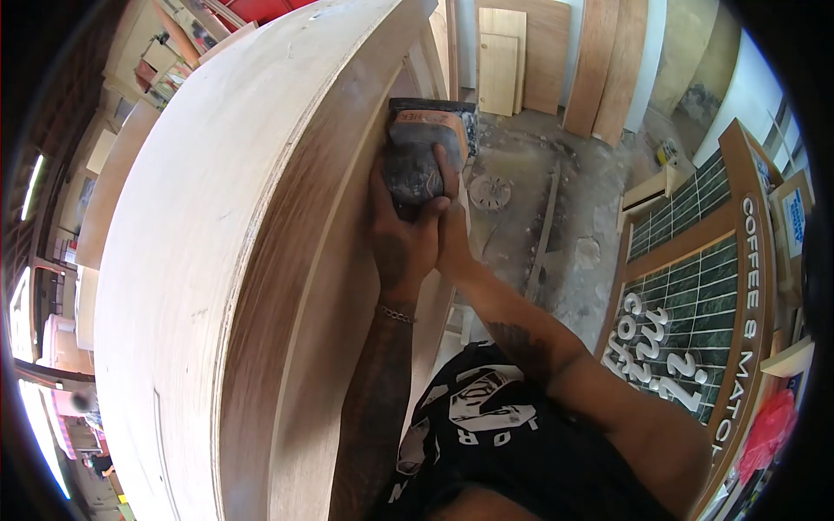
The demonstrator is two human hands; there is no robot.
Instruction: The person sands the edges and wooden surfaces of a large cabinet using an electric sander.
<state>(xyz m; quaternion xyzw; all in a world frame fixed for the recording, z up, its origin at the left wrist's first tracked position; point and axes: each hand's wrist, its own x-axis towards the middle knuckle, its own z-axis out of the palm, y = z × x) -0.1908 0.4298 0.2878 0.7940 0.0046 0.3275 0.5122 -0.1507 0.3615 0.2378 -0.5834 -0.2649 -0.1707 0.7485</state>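
Left hand [404, 247] and right hand [453, 213] grip a sander [421, 135] beside a large wooden piece [191, 217]; the pink bag's [769, 434] contents are hidden.

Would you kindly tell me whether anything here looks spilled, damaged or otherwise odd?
I see nothing plainly broken. What stands out is the floor, blotched with pale, dusty-looking patches, and the sander, whose dark casing has whitish smears. Both look untidy, though probably ordinary for a workshop.
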